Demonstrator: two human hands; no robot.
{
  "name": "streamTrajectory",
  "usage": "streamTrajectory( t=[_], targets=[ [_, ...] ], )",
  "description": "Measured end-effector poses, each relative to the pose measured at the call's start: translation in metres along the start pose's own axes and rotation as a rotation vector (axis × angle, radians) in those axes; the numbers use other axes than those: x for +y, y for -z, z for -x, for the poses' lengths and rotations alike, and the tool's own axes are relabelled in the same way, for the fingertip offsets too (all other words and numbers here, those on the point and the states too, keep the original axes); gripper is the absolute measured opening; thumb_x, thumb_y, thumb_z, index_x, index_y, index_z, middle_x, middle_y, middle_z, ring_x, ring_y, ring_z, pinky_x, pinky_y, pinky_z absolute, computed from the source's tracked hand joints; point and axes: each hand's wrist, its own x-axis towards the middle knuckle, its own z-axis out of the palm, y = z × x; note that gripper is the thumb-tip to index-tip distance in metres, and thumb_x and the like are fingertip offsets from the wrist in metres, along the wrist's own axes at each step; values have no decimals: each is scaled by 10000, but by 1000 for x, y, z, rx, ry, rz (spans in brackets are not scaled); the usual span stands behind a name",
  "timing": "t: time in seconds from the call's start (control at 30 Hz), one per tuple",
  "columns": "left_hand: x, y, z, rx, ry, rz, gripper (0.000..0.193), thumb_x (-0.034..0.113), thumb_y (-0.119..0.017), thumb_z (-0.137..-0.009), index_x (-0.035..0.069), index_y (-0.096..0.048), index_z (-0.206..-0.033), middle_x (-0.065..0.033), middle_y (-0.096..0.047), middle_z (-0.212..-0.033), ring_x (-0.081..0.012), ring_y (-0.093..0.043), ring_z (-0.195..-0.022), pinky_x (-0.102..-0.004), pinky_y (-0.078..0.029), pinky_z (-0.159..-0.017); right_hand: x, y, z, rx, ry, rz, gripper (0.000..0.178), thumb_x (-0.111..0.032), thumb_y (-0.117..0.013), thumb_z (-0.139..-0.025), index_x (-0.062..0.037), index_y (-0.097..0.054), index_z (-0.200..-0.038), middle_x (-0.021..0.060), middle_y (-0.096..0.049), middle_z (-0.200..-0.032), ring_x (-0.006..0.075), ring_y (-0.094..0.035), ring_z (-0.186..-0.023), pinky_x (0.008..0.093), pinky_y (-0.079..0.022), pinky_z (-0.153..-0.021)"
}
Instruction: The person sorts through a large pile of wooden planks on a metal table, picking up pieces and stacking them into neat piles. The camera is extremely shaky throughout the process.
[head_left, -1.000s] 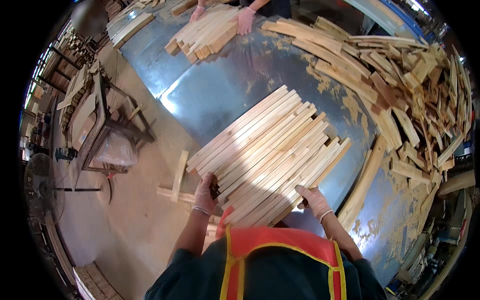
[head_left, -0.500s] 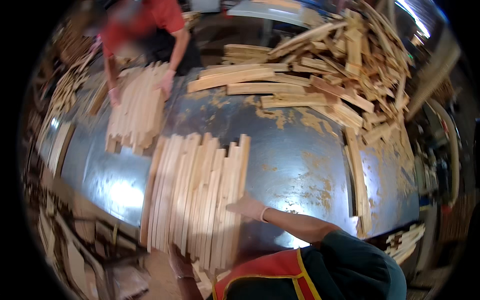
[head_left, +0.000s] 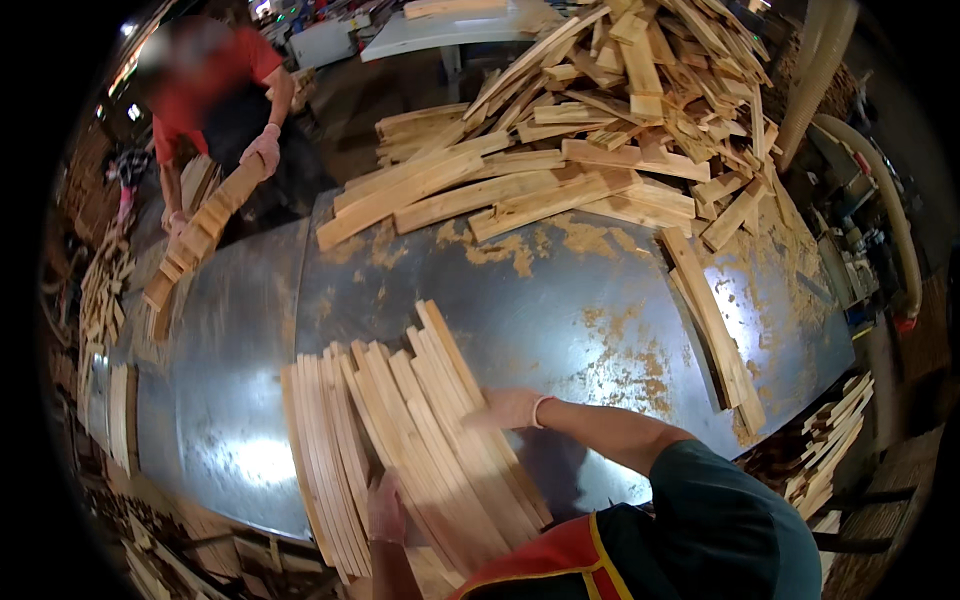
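Slats (head_left: 400,440) of pale wood lie fanned flat on the metal table (head_left: 560,300), at about 7 o'clock in the head view, their near ends cut off behind the person's vest. Right hand (head_left: 510,408), gloved, rests flat and open on the fan's right edge. Left hand (head_left: 386,510) presses the near ends of the slats, fingers spread; whether it grips any cannot be told. Scrap pile (head_left: 600,130) fills 12 to 2 o'clock. At 10 o'clock a co-worker (head_left: 215,90), blurred, holds a bundle of sticks (head_left: 200,235) between both hands.
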Motion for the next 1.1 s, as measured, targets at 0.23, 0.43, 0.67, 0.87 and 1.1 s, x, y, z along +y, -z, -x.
streamTrajectory(
  t=[0.23,0.43,0.67,0.87,1.1],
  targets=[
    [13,-45,-32,-28,-108,-209,601,157,-740,-966,-62,-531,-1485,-141,-673,-1364,-233,-671,-1146,-344,-559,-953,-16,9,14,63,-110,-210,1140,-702,-707,-793,148,-435,-1502,386,-673,-1291,470,-672,-1236,483,-519,-1061],
    [111,-72,30,-68,-396,-101,580,148,-743,-964,-33,-540,-1475,-114,-684,-1304,-199,-676,-1094,-323,-566,-921,-44,46,51,476,232,-196,1163,-771,-758,-790,94,-439,-1499,345,-689,-1268,465,-679,-1195,476,-544,-1036],
    [236,-77,71,-139,-957,195,662,100,-806,-919,-35,-486,-1482,-155,-652,-1348,-227,-642,-1201,-353,-547,-1005,-173,144,169,789,635,-338,697,-289,-889,-852,-4,-601,-1420,115,-734,-1313,163,-684,-1179,361,-563,-1028],
    [123,-8,11,121,-1176,-796,614,303,-713,-1024,77,-484,-1547,-84,-588,-1505,-226,-589,-1333,-391,-492,-1124,-96,61,125,757,645,145,739,-429,-736,-968,-47,-498,-1554,141,-557,-1568,285,-557,-1397,406,-445,-1191],
    [-54,103,-49,165,-1041,-1383,578,233,-523,-1028,85,-450,-1583,-92,-514,-1542,-247,-398,-1514,-386,-286,-1294,14,-128,70,451,239,909,842,-363,-565,-1029,-3,-193,-1693,250,-271,-1731,349,-323,-1594,421,-275,-1315]
  ],
)
